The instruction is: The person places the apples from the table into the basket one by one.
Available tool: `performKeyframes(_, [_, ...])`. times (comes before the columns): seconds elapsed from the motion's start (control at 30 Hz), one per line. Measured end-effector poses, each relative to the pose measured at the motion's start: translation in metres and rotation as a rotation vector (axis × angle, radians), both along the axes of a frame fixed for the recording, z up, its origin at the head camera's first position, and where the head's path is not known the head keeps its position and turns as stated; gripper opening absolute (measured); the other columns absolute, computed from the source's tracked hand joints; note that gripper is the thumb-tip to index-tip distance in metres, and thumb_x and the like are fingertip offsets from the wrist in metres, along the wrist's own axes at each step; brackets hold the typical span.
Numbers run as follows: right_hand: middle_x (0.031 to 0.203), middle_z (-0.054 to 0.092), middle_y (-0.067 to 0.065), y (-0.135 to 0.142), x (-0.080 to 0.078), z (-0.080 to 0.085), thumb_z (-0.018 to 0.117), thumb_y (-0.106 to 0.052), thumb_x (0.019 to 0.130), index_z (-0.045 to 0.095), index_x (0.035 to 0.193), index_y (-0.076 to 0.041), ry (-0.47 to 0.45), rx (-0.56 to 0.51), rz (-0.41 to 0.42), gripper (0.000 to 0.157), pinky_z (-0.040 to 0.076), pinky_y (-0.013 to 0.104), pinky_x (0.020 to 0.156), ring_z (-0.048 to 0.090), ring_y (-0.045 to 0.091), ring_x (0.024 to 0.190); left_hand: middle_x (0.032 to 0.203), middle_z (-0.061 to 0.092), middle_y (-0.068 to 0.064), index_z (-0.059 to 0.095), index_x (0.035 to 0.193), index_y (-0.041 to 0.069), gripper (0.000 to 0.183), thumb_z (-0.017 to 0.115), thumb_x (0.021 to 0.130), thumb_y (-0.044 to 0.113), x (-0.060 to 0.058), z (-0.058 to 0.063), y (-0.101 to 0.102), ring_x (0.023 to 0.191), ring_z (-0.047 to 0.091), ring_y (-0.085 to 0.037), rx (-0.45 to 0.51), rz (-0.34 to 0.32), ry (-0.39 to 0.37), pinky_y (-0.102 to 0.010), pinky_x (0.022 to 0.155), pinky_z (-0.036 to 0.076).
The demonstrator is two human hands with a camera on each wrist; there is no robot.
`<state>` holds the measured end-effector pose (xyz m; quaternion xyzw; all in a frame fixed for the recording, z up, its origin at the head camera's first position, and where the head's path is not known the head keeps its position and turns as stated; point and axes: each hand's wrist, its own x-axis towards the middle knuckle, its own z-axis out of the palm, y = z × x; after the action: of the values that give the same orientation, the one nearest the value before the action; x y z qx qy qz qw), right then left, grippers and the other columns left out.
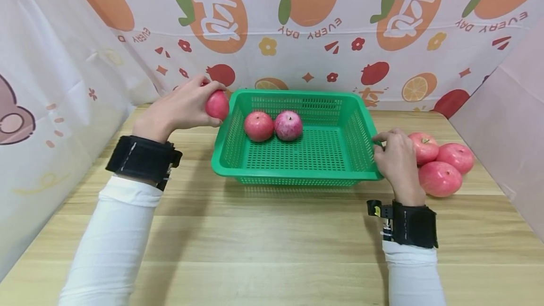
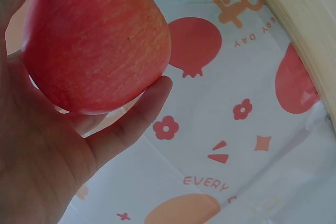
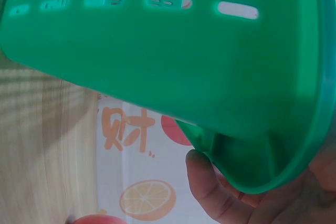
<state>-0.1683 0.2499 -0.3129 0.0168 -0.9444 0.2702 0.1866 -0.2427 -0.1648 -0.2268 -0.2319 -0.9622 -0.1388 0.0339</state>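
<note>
My left hand (image 1: 180,107) holds a red apple (image 1: 217,105) at the left rim of a green plastic basket (image 1: 297,174). In the left wrist view, the fingers curl round the apple's (image 2: 100,40) side and underside. My right hand (image 1: 397,162) grips the basket's right rim. The right wrist view shows the thumb (image 3: 202,179) beneath the rim's flange. Inside the basket, on its left half, a red apple (image 1: 258,126) sits against a purplish-pink apple (image 1: 288,125).
Three more apples (image 1: 440,179) are grouped on the wooden table (image 1: 272,244) just right of my right hand. A fruit-printed curtain (image 1: 263,60) hangs behind the basket, and pale sheets close in both sides. Each wrist wears a black strap (image 1: 140,157) with a camera.
</note>
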Motion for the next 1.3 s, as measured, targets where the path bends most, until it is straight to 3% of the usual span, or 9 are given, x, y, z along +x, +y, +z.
performKeyframes(0.33, [0.105, 0.058, 0.031, 0.0, -0.001, -0.001, 0.059, 0.008, 0.091, 0.069, 0.109, 0.018, 0.011, 0.001, 0.004, 0.023, 0.041, 0.061, 0.086, 0.052, 0.048, 0.1, 0.128, 0.046, -0.022, 0.054, 0.14, 0.008, 0.067, 0.08, 0.079, 0.019, -0.004, 0.005, 0.016, 0.117, 0.046, -0.042, -0.016, -0.029, 0.023, -0.06, 0.084, 0.053])
performKeyframes(1.3, [0.11, 0.057, 0.031, 0.0, 0.0, 0.002, 0.058, 0.007, 0.092, 0.068, 0.112, 0.017, -0.029, -0.008, -0.002, 0.025, 0.039, 0.062, 0.091, 0.05, 0.049, 0.105, 0.132, 0.045, -0.02, 0.051, 0.144, 0.007, 0.07, 0.08, 0.081, 0.021, -0.014, 0.011, 0.065, 0.12, 0.045, -0.039, -0.051, -0.105, -0.024, -0.054, 0.088, 0.053])
